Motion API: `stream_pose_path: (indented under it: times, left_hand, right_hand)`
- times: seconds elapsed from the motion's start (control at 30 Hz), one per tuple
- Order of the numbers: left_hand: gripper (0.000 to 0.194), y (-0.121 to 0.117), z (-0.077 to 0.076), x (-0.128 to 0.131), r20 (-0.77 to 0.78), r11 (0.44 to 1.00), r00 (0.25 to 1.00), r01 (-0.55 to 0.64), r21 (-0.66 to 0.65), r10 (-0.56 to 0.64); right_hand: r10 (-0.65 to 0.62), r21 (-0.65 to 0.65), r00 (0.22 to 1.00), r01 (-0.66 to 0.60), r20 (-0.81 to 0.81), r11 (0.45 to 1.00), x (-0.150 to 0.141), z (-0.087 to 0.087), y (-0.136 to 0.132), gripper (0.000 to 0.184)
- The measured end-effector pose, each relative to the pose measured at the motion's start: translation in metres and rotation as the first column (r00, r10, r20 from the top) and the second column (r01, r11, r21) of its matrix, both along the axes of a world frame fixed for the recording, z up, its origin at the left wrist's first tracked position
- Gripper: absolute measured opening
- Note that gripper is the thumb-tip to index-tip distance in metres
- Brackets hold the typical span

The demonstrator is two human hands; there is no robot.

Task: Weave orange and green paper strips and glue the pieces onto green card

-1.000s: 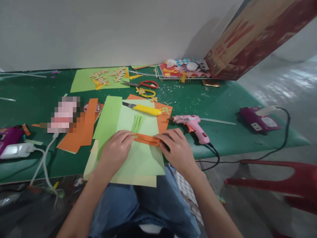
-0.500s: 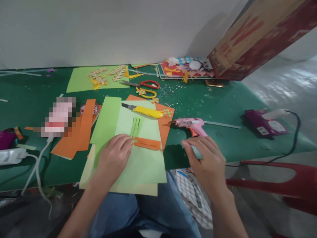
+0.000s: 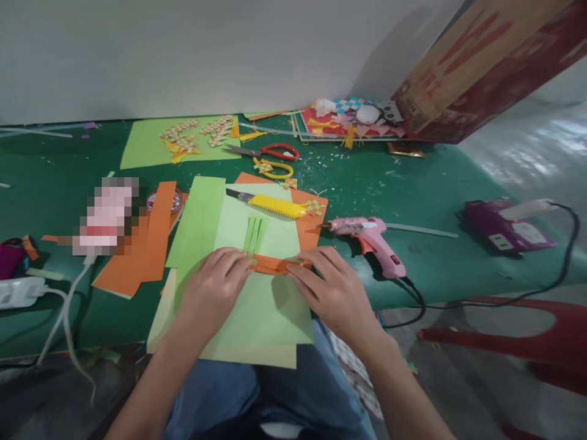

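- Near on the desk (image 3: 433, 263), orange paper strips (image 3: 271, 265) lie over pale green paper (image 3: 266, 315).
- Left hand (image 3: 215, 282) pinches their left end, beside green paper strips (image 3: 255, 236).
- Right hand (image 3: 334, 290) grips their right end.

Both hands (image 3: 216, 282) (image 3: 334, 286) pinch orange strips (image 3: 270, 265) over pale green paper (image 3: 270, 315).

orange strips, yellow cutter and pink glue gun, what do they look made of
Orange strips: likely matte paper, thin and slightly bowed.
Yellow cutter: probably plastic handle, smooth with ribbed edges; the dark blade looks like metal.
Pink glue gun: seemingly hard plastic, smooth and faintly shiny.
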State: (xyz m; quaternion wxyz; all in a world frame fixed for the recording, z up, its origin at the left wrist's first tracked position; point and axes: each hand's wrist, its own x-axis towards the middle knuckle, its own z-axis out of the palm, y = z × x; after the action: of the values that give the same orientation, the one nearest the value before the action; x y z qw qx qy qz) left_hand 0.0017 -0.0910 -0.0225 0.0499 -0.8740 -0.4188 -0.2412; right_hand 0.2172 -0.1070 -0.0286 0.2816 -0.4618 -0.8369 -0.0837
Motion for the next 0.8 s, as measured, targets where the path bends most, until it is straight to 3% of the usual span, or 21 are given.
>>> stream_pose_path:
  times: [0.33,0.8]
  left_hand:
    - [0.019,-0.002,0.007,0.002,-0.045,0.997,0.998,0.035,0.072,-0.032]
    - [0.024,0.003,0.007,0.008,-0.022,0.999,0.999,0.038,-0.038,-0.038]
  right_hand:
    - [-0.022,0.029,1.000,0.022,0.000,0.999,0.003,0.006,-0.002,0.016]
    - [0.013,0.027,1.000,-0.014,0.018,1.000,-0.018,0.000,0.011,0.017]
